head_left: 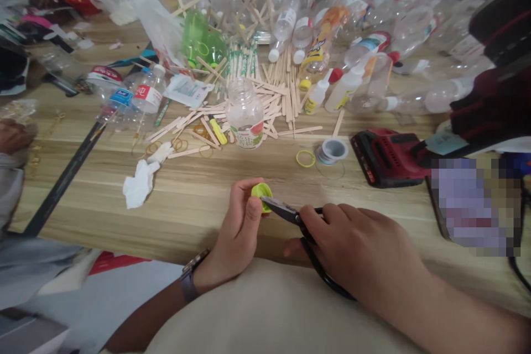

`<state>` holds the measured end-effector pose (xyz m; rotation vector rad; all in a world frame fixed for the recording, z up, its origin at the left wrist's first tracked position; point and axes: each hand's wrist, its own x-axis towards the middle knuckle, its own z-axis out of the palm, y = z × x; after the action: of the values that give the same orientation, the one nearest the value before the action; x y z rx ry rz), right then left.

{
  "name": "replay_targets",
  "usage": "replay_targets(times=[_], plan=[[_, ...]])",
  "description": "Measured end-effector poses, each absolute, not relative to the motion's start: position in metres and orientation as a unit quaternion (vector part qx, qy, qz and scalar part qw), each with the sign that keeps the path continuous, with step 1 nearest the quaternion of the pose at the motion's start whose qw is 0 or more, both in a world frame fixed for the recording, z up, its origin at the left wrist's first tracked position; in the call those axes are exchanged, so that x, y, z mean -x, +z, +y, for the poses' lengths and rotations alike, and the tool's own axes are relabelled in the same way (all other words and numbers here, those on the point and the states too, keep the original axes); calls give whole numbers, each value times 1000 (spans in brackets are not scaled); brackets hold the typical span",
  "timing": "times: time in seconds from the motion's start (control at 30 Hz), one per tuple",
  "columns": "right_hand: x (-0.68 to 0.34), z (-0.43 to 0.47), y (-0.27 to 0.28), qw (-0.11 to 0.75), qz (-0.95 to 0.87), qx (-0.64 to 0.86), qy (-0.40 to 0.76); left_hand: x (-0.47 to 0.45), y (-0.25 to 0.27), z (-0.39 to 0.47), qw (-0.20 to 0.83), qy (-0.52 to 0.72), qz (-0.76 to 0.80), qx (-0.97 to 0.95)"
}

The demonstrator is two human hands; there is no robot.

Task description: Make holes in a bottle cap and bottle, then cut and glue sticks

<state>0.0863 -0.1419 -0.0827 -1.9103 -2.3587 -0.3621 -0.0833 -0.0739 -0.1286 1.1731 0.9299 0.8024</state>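
Holding a round, hollow, lime cap left, scissors right, the hands sit close.

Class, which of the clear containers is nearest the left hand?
The clear, round jar with a red and green label, directly beyond the left hand; the other bottles are farther off.

Craft workspace, wooden sticks, power tool
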Motion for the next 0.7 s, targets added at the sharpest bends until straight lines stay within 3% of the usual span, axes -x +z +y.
replay_targets(times=[0.17,0.43,0.7], plan=[[-88,-141,-86,37,-777,615,-129,85,-130,-73,661,355,411,-518],[-107,-139,-94,92,-780,611,-99,70,-122,-64,801,367,353,-314],[-104,-140,-89,101,-769,628,-65,73,-126,-68,771,378,376,-349]])
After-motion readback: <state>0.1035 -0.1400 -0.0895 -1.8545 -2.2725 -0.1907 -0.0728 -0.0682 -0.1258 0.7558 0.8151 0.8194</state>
